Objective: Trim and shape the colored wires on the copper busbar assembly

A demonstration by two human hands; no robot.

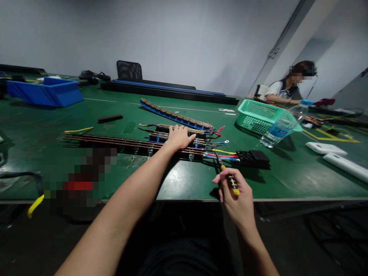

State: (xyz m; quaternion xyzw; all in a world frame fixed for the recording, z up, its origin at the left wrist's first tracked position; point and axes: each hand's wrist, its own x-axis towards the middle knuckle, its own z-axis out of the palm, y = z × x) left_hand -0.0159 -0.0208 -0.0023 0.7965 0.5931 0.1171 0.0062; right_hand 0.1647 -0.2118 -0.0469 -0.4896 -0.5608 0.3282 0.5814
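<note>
A long black strip with copper-coloured rods [129, 145] lies across the green table, and coloured wires [221, 155] join its right end to a black connector block [253, 158]. Just behind it are shorter black and blue pieces with rods [161, 134]. My left hand [179, 138] rests on these shorter pieces with its fingers spread. In my right hand [234, 188] is a tool with a yellow and black handle [231, 182]; its metal tip points at the wires. A curved blue strip with rods [175, 115] lies farther back.
At the left stands a blue bin [47, 92]. A green basket [258, 117] and a tilted water bottle [277, 130] are at the right, near white devices [326, 148]. Long black bars [172, 92] lie at the back. Another person [290, 84] sits at the far right.
</note>
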